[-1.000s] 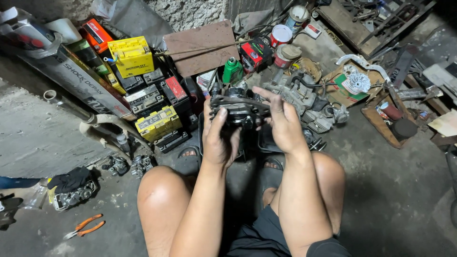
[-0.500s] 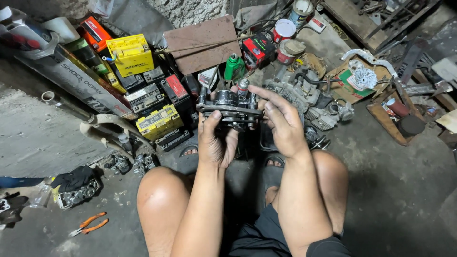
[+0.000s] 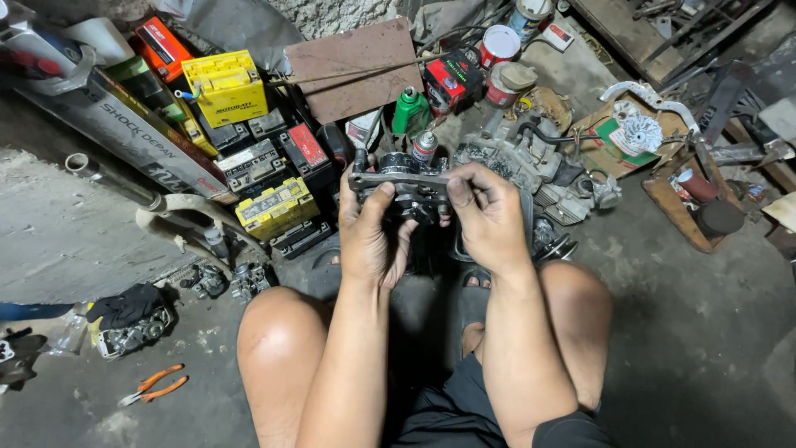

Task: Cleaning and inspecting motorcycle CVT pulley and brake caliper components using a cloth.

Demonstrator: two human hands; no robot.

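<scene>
Both hands raise a dark metal engine part above the knees, at 12 o'clock from the lap, presumably to inspect it up close. Left hand clasps its near side, thumb pressed on top; right hand pinches its right end with curled fingers. Yellow battery sits at 10 o'clock, orange pliers at 8. Against the earlier frame, the part sits slightly higher, grips unchanged.

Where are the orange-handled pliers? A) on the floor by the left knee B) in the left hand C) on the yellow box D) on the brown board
A: the pliers lie on the concrete floor by the left knee, while both hands hold the dark metal part.
</scene>
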